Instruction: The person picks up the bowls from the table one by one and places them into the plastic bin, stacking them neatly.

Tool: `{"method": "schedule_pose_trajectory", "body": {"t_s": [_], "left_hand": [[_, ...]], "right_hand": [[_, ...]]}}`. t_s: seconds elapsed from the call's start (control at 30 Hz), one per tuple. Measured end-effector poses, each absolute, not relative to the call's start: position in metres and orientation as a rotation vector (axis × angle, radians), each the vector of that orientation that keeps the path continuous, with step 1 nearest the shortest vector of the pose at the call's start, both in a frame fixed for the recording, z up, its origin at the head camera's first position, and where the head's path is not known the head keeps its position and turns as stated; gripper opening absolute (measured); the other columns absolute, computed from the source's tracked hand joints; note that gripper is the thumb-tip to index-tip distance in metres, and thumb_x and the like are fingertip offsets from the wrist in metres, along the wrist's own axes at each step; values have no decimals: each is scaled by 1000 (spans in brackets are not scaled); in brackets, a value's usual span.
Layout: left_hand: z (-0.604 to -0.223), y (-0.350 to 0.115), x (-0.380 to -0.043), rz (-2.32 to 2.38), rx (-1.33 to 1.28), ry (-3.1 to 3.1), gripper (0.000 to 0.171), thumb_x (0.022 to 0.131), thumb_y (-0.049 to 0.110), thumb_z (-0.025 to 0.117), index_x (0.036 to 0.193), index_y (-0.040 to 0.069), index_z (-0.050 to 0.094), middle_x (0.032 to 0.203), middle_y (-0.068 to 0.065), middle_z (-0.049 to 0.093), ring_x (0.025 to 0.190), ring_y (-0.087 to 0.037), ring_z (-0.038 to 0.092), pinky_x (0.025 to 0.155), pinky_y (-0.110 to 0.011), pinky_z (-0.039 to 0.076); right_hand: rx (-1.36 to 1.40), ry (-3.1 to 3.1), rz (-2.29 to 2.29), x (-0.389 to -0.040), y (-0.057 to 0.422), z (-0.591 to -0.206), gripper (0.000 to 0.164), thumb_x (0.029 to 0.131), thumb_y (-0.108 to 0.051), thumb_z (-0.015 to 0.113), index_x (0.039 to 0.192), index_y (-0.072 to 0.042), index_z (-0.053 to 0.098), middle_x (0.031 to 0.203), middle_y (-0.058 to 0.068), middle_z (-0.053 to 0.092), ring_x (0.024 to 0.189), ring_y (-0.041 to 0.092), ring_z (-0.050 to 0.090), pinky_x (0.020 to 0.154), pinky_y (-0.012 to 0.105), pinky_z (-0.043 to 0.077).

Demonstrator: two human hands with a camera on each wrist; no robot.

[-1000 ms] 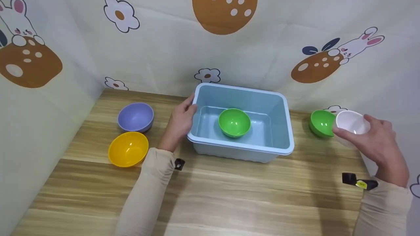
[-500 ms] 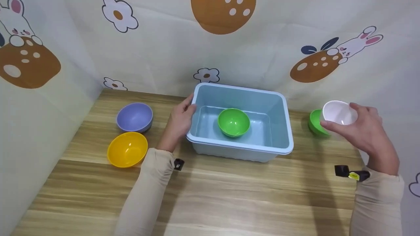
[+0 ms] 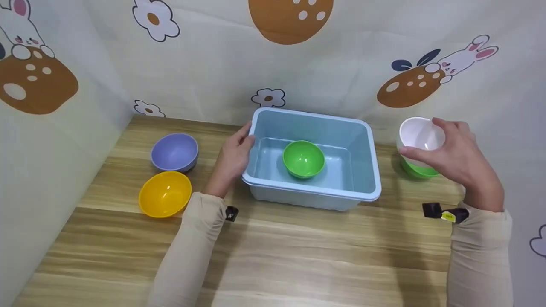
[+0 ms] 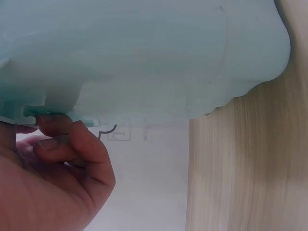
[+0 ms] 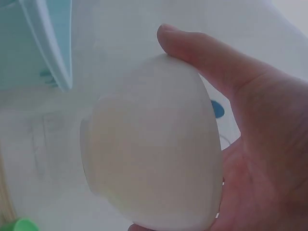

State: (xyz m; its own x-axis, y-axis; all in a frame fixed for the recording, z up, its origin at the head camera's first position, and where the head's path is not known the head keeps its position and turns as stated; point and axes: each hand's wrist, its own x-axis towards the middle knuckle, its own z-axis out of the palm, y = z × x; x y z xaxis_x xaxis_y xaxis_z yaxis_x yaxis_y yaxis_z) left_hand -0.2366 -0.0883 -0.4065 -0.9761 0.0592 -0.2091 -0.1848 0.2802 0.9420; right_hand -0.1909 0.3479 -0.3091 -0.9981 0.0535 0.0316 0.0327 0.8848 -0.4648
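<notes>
My right hand [image 3: 458, 153] grips a white bowl [image 3: 420, 135] by its rim, thumb on one side and fingers on the other. In the head view the bowl overlaps a green bowl [image 3: 420, 169] on the table, hiding most of it. The right wrist view shows the white bowl's outside [image 5: 154, 144] and its foot. My left hand [image 3: 234, 155] holds the left rim of a light blue plastic bin [image 3: 313, 192], fingers curled under the lip in the left wrist view. Inside the bin sits another green bowl [image 3: 303, 159], upright.
On the left of the wooden table [image 3: 298, 256] stand a purple bowl [image 3: 175, 152] and a yellow bowl [image 3: 165, 194], close together. A cloth wall [image 3: 204, 64] with printed rabbits and flowers encloses the back and sides.
My right hand has carried the white bowl left and toward the back, from beside the green bowl to over it. My left hand has stayed on the bin's rim.
</notes>
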Motion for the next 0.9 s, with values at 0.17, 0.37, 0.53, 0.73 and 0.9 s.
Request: {"method": "schedule_pose_trajectory", "body": {"t_s": [0.17, 0.37, 0.53, 0.73, 0.9], "left_hand": [[-406, -90, -236, 1776, -129, 2328, 54, 109, 39, 41, 162, 32, 28, 169, 7, 28, 155, -17, 32, 126, -45, 30], [-406, -89, -236, 1750, -106, 2351, 54, 110, 39, 40, 162, 32, 27, 170, 7, 27, 156, -18, 30, 126, -45, 31], [-406, -89, -236, 1737, -114, 2359, 54, 110, 39, 40, 161, 34, 27, 170, 6, 27, 155, -20, 31, 125, -47, 33], [-404, -89, -236, 1726, -126, 2365, 54, 109, 40, 41, 161, 34, 28, 169, 6, 28, 155, -19, 32, 125, -46, 33], [-401, -90, -236, 1682, -142, 2380, 54, 109, 41, 43, 161, 36, 29, 168, 5, 32, 152, -19, 37, 123, -48, 35]], "right_hand": [[18, -3036, 766, -198, 336, -298, 107, 83, -59, 75, 160, -1, 27, 150, 34, 31, 123, 50, 40, 95, 70, 44], [94, -3070, 832, -203, 323, -293, 105, 83, -57, 77, 161, -8, 27, 154, 29, 30, 124, 48, 42, 99, 68, 45], [153, -3085, 861, -207, 311, -291, 103, 82, -57, 78, 161, -12, 29, 154, 25, 30, 125, 47, 43, 99, 68, 47], [260, -3074, 891, -216, 295, -292, 102, 78, -55, 81, 158, -11, 35, 155, 21, 32, 130, 44, 41, 100, 71, 47], [316, -3107, 832, -222, 282, -292, 104, 77, -57, 81, 158, -10, 36, 147, 20, 39, 126, 40, 44, 99, 66, 50]]}}
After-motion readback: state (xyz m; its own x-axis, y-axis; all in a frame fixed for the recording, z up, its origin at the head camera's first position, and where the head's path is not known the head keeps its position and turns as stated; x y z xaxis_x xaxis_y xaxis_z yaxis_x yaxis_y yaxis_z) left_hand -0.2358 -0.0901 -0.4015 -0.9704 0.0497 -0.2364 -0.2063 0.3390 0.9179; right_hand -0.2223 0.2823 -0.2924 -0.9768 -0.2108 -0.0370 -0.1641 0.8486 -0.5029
